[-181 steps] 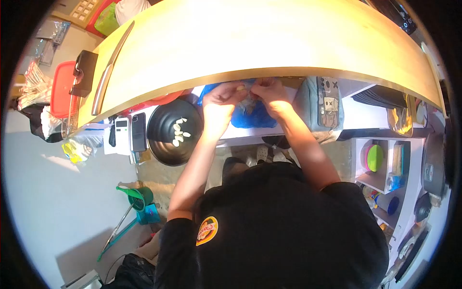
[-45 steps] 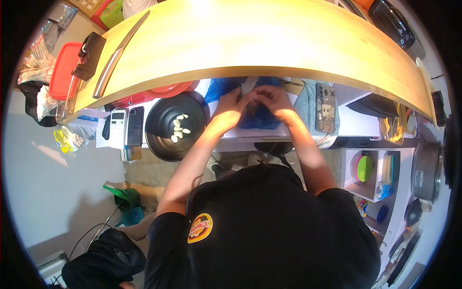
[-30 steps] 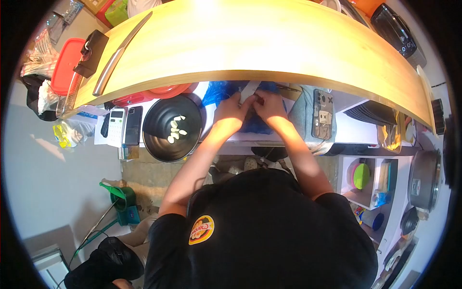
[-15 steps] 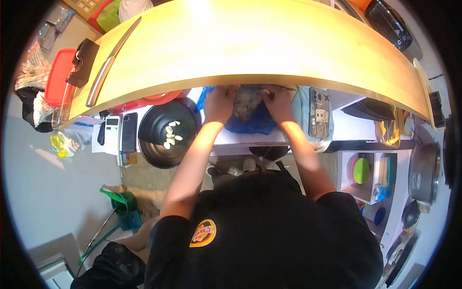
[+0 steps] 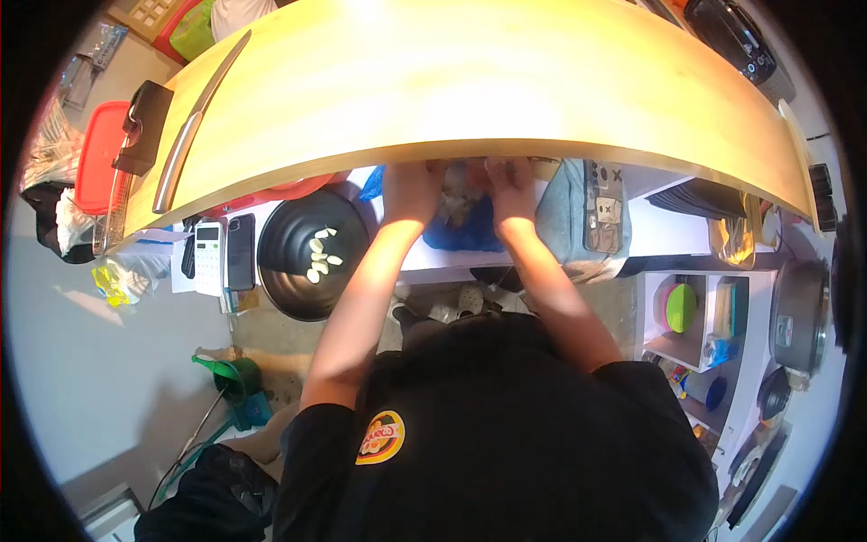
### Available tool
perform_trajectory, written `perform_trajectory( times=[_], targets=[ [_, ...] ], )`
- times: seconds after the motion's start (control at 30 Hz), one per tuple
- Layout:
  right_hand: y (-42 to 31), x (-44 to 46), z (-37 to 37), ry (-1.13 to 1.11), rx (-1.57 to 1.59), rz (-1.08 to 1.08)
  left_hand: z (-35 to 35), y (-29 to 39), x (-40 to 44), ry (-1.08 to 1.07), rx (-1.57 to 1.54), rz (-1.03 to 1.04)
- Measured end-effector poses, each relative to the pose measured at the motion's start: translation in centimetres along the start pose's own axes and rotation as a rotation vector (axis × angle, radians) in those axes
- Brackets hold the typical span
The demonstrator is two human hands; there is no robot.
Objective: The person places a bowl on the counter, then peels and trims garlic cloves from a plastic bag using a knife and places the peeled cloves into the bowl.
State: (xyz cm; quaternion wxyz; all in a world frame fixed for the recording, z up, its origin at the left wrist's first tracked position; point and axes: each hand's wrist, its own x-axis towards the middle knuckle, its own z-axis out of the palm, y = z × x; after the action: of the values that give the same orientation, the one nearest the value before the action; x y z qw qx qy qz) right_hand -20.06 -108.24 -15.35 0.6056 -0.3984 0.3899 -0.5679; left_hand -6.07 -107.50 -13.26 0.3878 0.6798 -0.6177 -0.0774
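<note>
A blue plastic bag lies on the white shelf under the wooden tabletop, with pale, papery-looking bits in it that resemble garlic skins. My left hand is at the bag's left side, its fingers curled inward and partly hidden by the tabletop edge. On the opposite side, my right hand has bent fingers closed together near the bag's opening. What either hand pinches is too small or hidden to make out. Left of my left forearm, a black bowl holds several peeled garlic cloves.
The wooden tabletop overhangs my hands; a knife lies on its left side. A patterned phone rests on a grey-blue cloth to the right. A calculator and dark phone sit left of the bowl.
My right hand has shifted slightly and turned, its wrist now nearer the bag. The bag looks narrower between my hands. The cloves in the bowl look the same.
</note>
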Motion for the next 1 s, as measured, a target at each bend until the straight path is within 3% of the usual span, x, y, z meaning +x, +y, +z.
perform_trajectory(
  times=[0.13,0.23,0.33,0.43,0.47,0.57,0.77,0.9,1.0],
  targets=[
    [0.6,-0.2,1.7,0.074,0.19,0.062,-0.2,-1.0,-0.7,-0.098,0.031,0.005],
    [1.4,-0.1,2.2,0.103,0.268,0.036,-1.7,1.0,-0.8,-0.202,0.205,-0.169],
    [2.1,-0.3,2.2,0.155,0.253,-0.001,-1.8,1.8,-1.3,-0.218,-0.357,-0.119],
    [2.4,-0.5,2.3,0.217,0.125,-0.005,-1.0,3.2,-2.0,-0.226,-0.661,-0.342],
    [2.3,-0.5,2.3,0.239,0.071,-0.007,-0.5,2.9,-2.1,-0.271,-0.716,-0.351],
    [1.5,-1.0,3.3,0.235,0.41,-0.003,0.4,2.5,-2.4,-0.256,-0.846,-0.319],
    [-0.4,-1.2,3.9,0.005,0.412,-0.041,-1.0,1.8,-2.3,-0.376,-1.201,-0.51],
    [-0.5,-1.4,4.7,0.044,0.512,0.069,-1.9,1.2,-2.8,-0.362,-1.147,-0.615],
    [-0.2,0.3,2.6,0.033,-0.142,0.045,-5.4,-0.7,-3.7,-0.382,-1.161,-0.499]
  ],
)
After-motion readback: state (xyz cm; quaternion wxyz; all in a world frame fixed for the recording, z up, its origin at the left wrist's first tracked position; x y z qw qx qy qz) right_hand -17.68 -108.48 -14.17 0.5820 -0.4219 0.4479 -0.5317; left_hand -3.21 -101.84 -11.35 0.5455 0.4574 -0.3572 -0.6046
